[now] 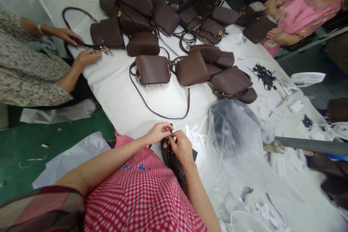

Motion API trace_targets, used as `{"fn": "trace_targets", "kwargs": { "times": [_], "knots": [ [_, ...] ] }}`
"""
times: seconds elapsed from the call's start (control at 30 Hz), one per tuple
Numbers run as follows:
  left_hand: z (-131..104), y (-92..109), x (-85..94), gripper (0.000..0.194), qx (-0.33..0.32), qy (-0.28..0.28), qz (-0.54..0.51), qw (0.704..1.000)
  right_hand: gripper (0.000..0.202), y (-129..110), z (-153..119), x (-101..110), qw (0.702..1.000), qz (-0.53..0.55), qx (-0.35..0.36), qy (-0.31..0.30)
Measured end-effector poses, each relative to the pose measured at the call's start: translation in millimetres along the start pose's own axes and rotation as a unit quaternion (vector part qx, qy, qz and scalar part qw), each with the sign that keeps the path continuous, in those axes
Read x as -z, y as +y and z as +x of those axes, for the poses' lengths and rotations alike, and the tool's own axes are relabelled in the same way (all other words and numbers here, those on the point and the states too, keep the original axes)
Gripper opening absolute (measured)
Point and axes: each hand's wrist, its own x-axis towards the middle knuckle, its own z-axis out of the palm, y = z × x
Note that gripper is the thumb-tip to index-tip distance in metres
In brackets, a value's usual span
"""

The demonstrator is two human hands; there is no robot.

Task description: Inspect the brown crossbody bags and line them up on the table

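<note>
Close to my body, a dark brown handbag [169, 156] with gold-coloured metal fittings stands at the table edge, partly hidden behind my right forearm. My left hand [160, 132] is closed in a pinch on a short dark strap [171, 126] at the top of this bag. Just beside it, my right hand [183, 146] is also closed, its thumb and fingers meeting at the same strap. The fingers cover most of what lies between them. Farther in, a brown handbag [152, 69] lies with its long strap looped toward me.
Many brown handbags [165, 16] are heaped at the back of the white table [108, 83]. At left a co-worker's hands [88, 58] handle a bag strap; at right another person holds a bag [259, 29]. Plastic bags [231, 130], white strips [199, 145] and a fan [307, 78] lie rightward.
</note>
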Motion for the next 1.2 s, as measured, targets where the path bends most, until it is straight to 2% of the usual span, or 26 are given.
{"fn": "trace_targets", "kwargs": {
  "times": [0.27,0.57,0.7,0.87,1.0,1.1,1.2],
  "knots": [
    [-0.9,0.5,3.0,0.04,0.006,-0.015,-0.006,1.0,0.016,4.8,1.3,-2.7,0.994,0.099,-0.045,0.015],
    [-3.2,-3.7,4.7,0.042,-0.004,0.011,0.012,1.0,0.017,11.3,0.2,4.2,0.985,0.142,-0.087,0.034],
    [-5.2,0.8,3.6,0.042,-0.009,0.003,0.011,1.0,0.019,9.1,3.3,5.3,0.987,0.146,-0.065,0.019],
    [-5.8,1.3,-1.0,0.041,-0.016,0.013,0.022,1.0,0.021,0.7,8.1,5.9,0.998,0.059,0.013,0.005],
    [-6.2,0.7,-2.5,0.043,0.002,0.013,0.03,0.999,0.021,-3.1,10.0,6.1,0.998,-0.041,0.042,-0.019],
    [-5.7,1.1,-0.4,0.042,0.009,0.027,0.053,0.998,0.018,-2.1,11.4,2.8,0.996,-0.089,0.027,-0.018],
    [-5.5,0.8,4.6,0.041,0.016,0.046,0.083,0.995,0.018,4.8,12.6,2.0,0.995,-0.094,-0.017,0.035]
  ]
}}
